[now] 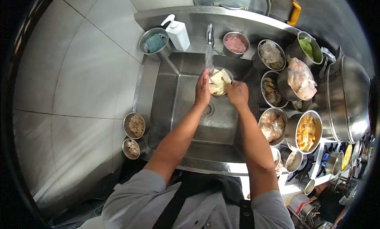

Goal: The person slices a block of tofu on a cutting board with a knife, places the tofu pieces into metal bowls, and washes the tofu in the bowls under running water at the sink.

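Observation:
Over the sink (pixel 164 90), a round metal bowl (pixel 232 75) is held below the tap (pixel 209 34). Pale cream-coloured chunks (pixel 217 81) fill it; I cannot tell exactly what they are. Water (pixel 209 56) runs from the tap at the bowl's left side, close to my fingers. My left hand (pixel 203 88) grips the bowl's left side, thumb side up. At the right rim, my right hand (pixel 238 94) is closed on the bowl, its fingertips mostly hidden. Beneath the hands, the drain (pixel 208 109) shows in the sink floor.
Several metal containers of food crowd the right side, including one with orange pieces (pixel 306 132) and a bagged one (pixel 301 79). A white pump bottle (pixel 178 35), a sponge pot (pixel 155 42) and a pink-filled bowl (pixel 236 44) line the back. Two small bowls (pixel 134 125) stand left.

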A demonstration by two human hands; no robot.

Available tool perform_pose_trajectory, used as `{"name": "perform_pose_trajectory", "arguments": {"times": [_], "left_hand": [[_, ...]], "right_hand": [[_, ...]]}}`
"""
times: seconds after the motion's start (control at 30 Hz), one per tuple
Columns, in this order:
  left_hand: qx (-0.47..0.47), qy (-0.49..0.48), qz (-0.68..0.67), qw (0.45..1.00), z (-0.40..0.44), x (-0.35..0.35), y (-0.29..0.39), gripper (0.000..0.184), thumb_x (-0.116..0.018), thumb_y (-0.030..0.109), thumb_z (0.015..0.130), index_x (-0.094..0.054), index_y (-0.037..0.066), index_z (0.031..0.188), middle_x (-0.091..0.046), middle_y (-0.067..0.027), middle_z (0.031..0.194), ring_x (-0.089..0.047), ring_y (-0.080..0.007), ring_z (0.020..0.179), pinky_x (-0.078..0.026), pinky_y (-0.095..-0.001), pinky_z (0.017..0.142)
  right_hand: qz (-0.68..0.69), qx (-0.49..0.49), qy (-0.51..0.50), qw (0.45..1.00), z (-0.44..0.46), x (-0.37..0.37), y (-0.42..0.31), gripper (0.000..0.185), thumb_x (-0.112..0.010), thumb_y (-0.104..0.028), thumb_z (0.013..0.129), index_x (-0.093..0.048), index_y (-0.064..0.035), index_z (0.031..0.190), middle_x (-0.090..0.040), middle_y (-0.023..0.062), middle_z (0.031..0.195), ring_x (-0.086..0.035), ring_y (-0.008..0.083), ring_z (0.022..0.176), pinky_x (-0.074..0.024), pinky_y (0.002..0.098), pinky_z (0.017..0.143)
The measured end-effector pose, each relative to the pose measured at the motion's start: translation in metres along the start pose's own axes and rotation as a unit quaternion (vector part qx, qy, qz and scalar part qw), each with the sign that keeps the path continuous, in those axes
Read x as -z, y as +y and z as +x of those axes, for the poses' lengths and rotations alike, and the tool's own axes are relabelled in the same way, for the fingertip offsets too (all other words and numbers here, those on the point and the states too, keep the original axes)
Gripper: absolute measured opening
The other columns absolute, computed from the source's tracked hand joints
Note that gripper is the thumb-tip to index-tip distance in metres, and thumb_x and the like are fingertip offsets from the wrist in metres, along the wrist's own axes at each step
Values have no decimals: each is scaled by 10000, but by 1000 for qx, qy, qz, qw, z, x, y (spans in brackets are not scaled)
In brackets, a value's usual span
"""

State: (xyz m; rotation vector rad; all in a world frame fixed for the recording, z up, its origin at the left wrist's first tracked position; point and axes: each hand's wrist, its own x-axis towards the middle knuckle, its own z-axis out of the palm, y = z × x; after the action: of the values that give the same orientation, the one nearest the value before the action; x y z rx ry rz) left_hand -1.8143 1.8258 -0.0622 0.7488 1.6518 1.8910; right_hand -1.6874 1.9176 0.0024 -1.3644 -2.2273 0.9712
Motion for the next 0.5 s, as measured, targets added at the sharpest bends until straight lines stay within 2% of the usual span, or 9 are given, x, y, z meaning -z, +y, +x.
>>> {"name": "perform_pose_trajectory", "arguments": {"times": [0.03, 0.13, 0.17, 0.5], "left_hand": [[6, -2, 21, 1000, 5, 7, 2, 706, -321, 539, 1013, -428, -46, 1393, -494, -207, 1381, -449, -283, 1302, -319, -346, 1086], [41, -6, 30, 999, 11, 14, 20, 743, -290, 578, 1005, -471, -47, 1364, -533, -203, 1346, -479, -277, 1275, -330, -340, 1069], [42, -5, 19, 999, 11, 13, 25, 748, -288, 582, 1005, -473, -50, 1361, -532, -203, 1348, -480, -273, 1274, -329, -338, 1070], [29, -13, 20, 999, 1, 11, 23, 750, -311, 578, 1004, -483, -68, 1343, -533, -194, 1352, -483, -230, 1264, -337, -318, 1065]], "right_hand": [[13, 11, 11, 1000, 4, -23, 21, 262, -591, -193, 777, -640, 56, 710, -656, 207, 648, -632, 302, 520, -533, 376, 561], [184, -96, -18, 978, 0, -56, 31, 265, -586, -166, 806, -623, 60, 674, -644, 155, 606, -621, 203, 492, -498, 324, 466], [219, -103, -12, 970, -1, -62, 33, 270, -578, -147, 824, -604, 54, 645, -621, 115, 579, -607, 145, 489, -467, 274, 425], [175, -99, 10, 980, -16, -53, 32, 280, -604, -177, 798, -590, 23, 601, -605, 113, 536, -597, 157, 461, -464, 301, 451]]}}
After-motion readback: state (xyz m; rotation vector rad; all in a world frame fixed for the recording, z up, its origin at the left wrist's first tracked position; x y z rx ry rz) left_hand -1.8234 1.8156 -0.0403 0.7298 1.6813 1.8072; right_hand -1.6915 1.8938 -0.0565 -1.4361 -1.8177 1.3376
